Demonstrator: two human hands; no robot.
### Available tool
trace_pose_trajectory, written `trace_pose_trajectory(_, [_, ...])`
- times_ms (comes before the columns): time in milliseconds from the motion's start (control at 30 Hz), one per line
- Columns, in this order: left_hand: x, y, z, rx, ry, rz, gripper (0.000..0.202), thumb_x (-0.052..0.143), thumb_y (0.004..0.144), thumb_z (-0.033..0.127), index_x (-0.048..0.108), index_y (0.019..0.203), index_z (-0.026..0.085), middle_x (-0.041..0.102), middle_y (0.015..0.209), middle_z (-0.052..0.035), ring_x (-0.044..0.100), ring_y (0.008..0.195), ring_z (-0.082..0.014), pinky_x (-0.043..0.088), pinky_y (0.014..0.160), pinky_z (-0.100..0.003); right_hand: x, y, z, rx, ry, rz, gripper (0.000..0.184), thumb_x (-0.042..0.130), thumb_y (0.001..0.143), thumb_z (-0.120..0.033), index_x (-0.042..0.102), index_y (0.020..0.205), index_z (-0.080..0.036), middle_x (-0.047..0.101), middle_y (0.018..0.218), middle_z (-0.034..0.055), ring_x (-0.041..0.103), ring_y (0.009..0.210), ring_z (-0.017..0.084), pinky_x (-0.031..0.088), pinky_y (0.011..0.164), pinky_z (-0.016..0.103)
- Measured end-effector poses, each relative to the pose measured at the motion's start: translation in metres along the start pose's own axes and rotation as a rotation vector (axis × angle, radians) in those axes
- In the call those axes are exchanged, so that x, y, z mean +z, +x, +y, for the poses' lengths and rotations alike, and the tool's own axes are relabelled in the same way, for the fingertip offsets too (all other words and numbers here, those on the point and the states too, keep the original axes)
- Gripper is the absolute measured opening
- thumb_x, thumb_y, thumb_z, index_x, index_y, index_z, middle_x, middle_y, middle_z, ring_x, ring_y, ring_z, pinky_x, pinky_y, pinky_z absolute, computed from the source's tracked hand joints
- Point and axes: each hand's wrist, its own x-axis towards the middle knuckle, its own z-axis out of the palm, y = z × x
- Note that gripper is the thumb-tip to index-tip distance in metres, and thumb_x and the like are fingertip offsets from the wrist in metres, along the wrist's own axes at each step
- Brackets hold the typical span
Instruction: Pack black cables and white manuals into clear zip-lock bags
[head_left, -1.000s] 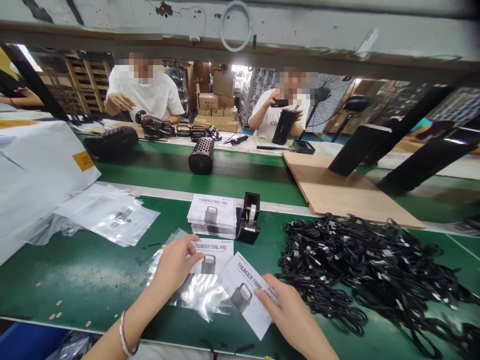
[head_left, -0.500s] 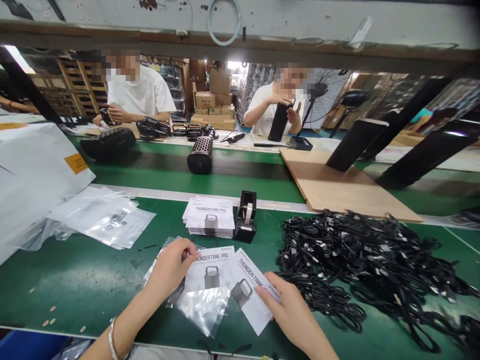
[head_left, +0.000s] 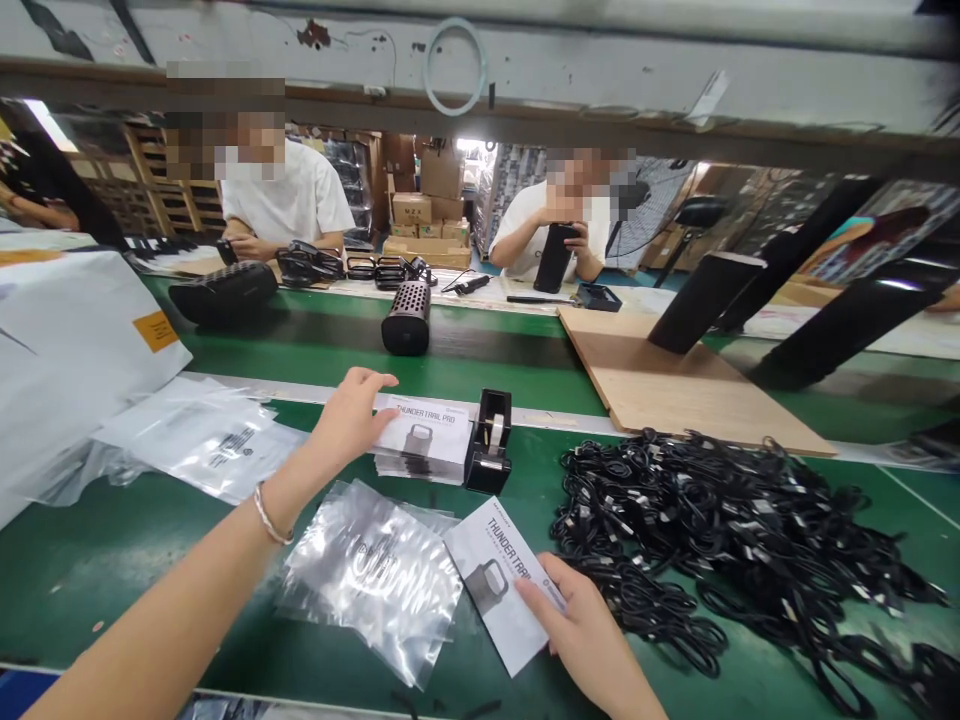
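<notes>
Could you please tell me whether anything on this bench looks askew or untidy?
Mildly. The loose booklet under the right hand lies tilted, unlike the squared booklet stack the left hand touches. The black cables on the right sprawl in a tangled heap, and the clear bag looks crumpled.

a worker's two forearms, bare to the near edge of the frame, both hands ungloved: the left hand (head_left: 351, 420) with a thin silver bangle (head_left: 268, 515) at its wrist, the right hand (head_left: 589, 640) bare past the wrist.
</notes>
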Motion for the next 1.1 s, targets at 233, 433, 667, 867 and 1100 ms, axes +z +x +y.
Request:
trace_pose_trajectory(233, [0.047,-0.002,0.019,0.224,0.153,-0.236,0.038,0.036,0.087,0.029,0.048,0.123,0.024,0.048,0.131,-0.0084,0.033,0.126,-0.0294,0.016,0.101,-0.058,0.003,-0.001,0.000,-0.040,-0.120,0.090,0.034,0.040,0.084,-0.045,0.057,0.078,-0.017,0.054,0.063,-0.0008,0.048,0.058,0.014,0.035,0.050,0.020])
trace_pose_trajectory(433, [0.048,0.010,0.017,0.255,0.207,-0.364,0.039,0.043,0.083,0.033,0.050,0.120,0.023,0.046,0.133,-0.0119,0.034,0.124,-0.0345,0.021,0.094,-0.065,0.002,-0.005,-0.005,-0.033,-0.123,0.099,0.036,0.038,0.084,-0.046,0.058,0.082,-0.016,0.060,0.068,0.0020,0.053,0.063,0.017,0.038,0.054,0.023])
trace_pose_trajectory(667, [0.011,-0.062,0.043,0.038,0.034,-0.449,0.028,0.042,0.083,0.044,0.061,0.079,0.025,0.065,0.078,-0.0017,0.060,0.068,-0.0187,0.047,0.058,-0.028,-0.017,-0.016,-0.004,0.007,0.007,0.050,0.028,0.046,0.081,-0.041,0.057,0.094,-0.019,0.065,0.088,0.0033,0.058,0.075,0.019,0.043,0.063,0.024])
trace_pose_trajectory(867, [0.054,-0.129,0.031,-0.042,-0.067,-0.500,0.012,0.066,0.069,0.026,0.057,0.073,0.020,0.058,0.083,-0.0039,0.055,0.082,-0.0229,0.044,0.071,-0.034,-0.013,-0.006,-0.003,0.086,0.044,0.234,0.028,0.047,0.079,-0.044,0.058,0.086,-0.018,0.065,0.079,0.0032,0.057,0.069,0.019,0.042,0.059,0.025])
trace_pose_trajectory(1100, [0.058,-0.118,0.021,-0.094,-0.074,-0.399,0.010,0.064,0.073,0.029,0.059,0.072,0.020,0.057,0.082,-0.0037,0.055,0.081,-0.0229,0.043,0.071,-0.035,-0.003,-0.012,0.004,0.061,0.209,0.136,0.035,0.052,0.078,-0.043,0.058,0.098,-0.015,0.063,0.080,0.0049,0.058,0.075,0.022,0.046,0.064,0.028])
